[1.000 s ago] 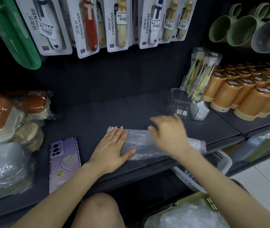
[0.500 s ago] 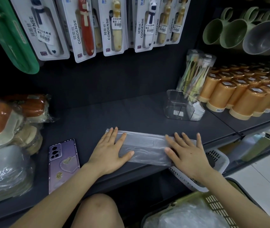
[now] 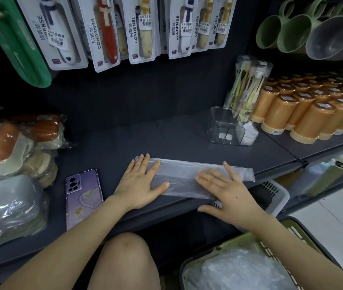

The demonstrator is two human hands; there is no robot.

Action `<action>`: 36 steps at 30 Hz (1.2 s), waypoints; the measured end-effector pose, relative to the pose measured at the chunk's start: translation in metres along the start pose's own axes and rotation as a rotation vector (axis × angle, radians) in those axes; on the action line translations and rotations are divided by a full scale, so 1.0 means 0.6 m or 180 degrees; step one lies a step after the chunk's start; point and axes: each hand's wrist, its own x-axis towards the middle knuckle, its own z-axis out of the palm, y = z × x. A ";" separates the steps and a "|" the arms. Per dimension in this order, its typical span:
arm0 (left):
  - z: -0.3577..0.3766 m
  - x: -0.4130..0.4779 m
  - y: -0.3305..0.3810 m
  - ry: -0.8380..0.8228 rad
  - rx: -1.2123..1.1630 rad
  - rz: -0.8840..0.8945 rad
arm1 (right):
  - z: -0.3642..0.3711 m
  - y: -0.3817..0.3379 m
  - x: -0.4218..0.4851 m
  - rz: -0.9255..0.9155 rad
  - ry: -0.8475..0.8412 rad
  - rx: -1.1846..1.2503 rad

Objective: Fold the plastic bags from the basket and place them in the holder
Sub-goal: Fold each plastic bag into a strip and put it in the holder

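Note:
A clear plastic bag (image 3: 184, 174), folded into a long flat strip, lies along the front of the dark shelf (image 3: 166, 139). My left hand (image 3: 140, 183) presses flat on the strip's left end with straight fingers. My right hand (image 3: 227, 190) lies flat on its right part, fingers spread. The strip's right end sticks out past my right hand. A clear plastic holder (image 3: 228, 127) stands at the back right of the shelf, with a white folded thing in its right compartment. A green basket (image 3: 250, 262) with crumpled clear bags sits at the bottom right.
A purple phone (image 3: 83, 195) lies left of my left hand. Wrapped goods (image 3: 9, 164) are stacked at the far left. Orange cups (image 3: 304, 114) and a toothbrush pack (image 3: 246, 84) stand right of the holder. A white basket (image 3: 275, 195) sits under the shelf edge. My knee (image 3: 124, 258) is below.
My right hand came down from above the bag and slid rightward along it, flattening it into a longer, smoother strip. My left hand stayed pressed on the left end.

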 end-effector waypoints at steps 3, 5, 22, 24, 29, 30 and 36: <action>-0.004 0.002 -0.002 -0.0029 -0.0219 -0.0020 | 0.011 -0.008 0.003 -0.0286 0.0384 0.0435; -0.014 0.003 -0.003 -0.0052 -0.0662 -0.0050 | 0.016 -0.008 0.003 -0.0166 0.0428 0.0710; -0.085 -0.010 -0.038 -0.0410 -0.2152 0.0029 | -0.027 0.018 0.070 0.1075 0.0159 0.2039; -0.090 0.001 -0.045 -0.0319 -0.2453 -0.0160 | -0.027 0.023 0.089 0.1343 0.0033 0.2188; -0.078 0.027 -0.050 0.0228 -0.2580 -0.0642 | -0.027 0.032 0.123 0.1721 -0.0201 0.2312; -0.074 0.031 -0.050 0.0302 -0.2577 -0.0700 | -0.028 0.033 0.128 0.1792 -0.0240 0.2325; -0.070 0.042 -0.041 0.0294 -0.2456 -0.0886 | -0.030 0.035 0.138 0.2151 -0.0353 0.2258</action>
